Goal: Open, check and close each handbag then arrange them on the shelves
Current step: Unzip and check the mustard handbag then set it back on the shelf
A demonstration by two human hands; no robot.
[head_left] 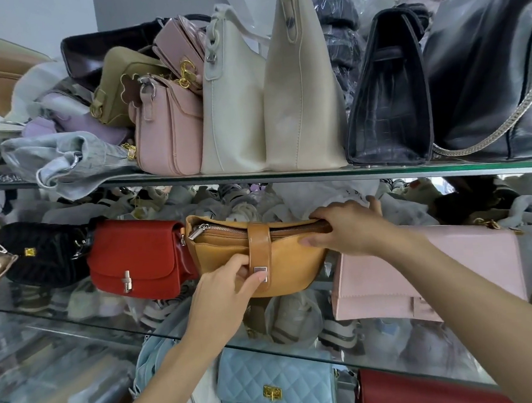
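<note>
A tan half-moon handbag [288, 264] stands on the middle glass shelf [77, 318], between a red flap bag [136, 257] and a pale pink bag [471, 268]. Its top zip looks closed, with the silver puller at the left end. A brown strap with a metal clasp runs down its front. My left hand [224, 298] pinches the lower end of that strap at the clasp. My right hand [345, 227] grips the bag's right top corner, fingers behind and thumb in front.
The upper glass shelf [288, 174] carries pink, cream, beige and black bags [389, 98] packed side by side. A black fuzzy bag [45, 254] sits at the middle shelf's left. Below are a light blue quilted bag [277, 386] and another red bag [423, 391].
</note>
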